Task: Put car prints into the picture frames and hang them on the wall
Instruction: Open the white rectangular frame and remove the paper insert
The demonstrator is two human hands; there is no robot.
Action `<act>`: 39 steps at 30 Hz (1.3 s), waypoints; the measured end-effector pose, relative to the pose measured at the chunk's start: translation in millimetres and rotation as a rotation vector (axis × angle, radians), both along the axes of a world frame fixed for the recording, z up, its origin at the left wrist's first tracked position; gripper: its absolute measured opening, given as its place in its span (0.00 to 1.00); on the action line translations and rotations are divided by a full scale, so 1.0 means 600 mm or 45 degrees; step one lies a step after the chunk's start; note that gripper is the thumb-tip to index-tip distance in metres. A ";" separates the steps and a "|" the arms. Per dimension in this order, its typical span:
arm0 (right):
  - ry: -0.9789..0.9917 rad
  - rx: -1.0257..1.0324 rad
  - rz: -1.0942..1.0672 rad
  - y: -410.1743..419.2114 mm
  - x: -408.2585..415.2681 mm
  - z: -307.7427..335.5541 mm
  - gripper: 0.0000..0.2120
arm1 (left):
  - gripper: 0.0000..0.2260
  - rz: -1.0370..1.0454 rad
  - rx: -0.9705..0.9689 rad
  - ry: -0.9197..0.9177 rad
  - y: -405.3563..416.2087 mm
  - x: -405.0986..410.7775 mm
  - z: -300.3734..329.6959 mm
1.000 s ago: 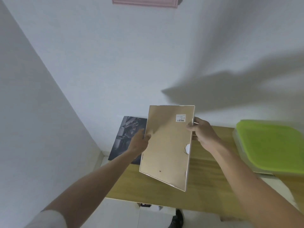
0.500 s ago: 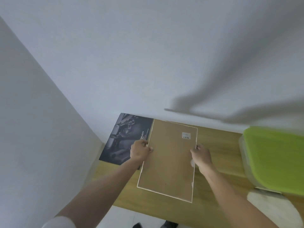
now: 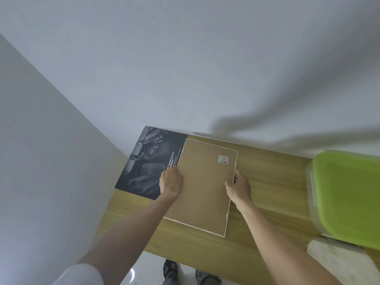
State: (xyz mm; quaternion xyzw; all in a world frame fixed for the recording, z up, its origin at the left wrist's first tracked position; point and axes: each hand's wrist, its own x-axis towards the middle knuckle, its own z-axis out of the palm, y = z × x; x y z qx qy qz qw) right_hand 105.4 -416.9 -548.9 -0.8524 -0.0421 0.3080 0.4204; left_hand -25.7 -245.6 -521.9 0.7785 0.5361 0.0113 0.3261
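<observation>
I saw the picture frame lying face down on the wooden worktop, with its brown back board up and a small white sticker near its far right corner. The left hand held the frame's left edge, and its fingers were curled over that edge, so its grip was closed on the frame. The right hand held the right edge the same way, with the thumb on the back board and the fingers bent around the side. A dark car print lay flat on the worktop to the left, and the frame's left edge covered part of it. A clear box with a green lid sat far over on the right, well apart from the frame. Both arms were bare, and a white sleeve showed at the bottom left.
</observation>
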 end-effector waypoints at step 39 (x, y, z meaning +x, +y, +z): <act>0.079 0.035 -0.435 -0.005 -0.104 0.031 0.09 | 0.08 -0.468 -0.059 0.007 0.035 -0.068 -0.027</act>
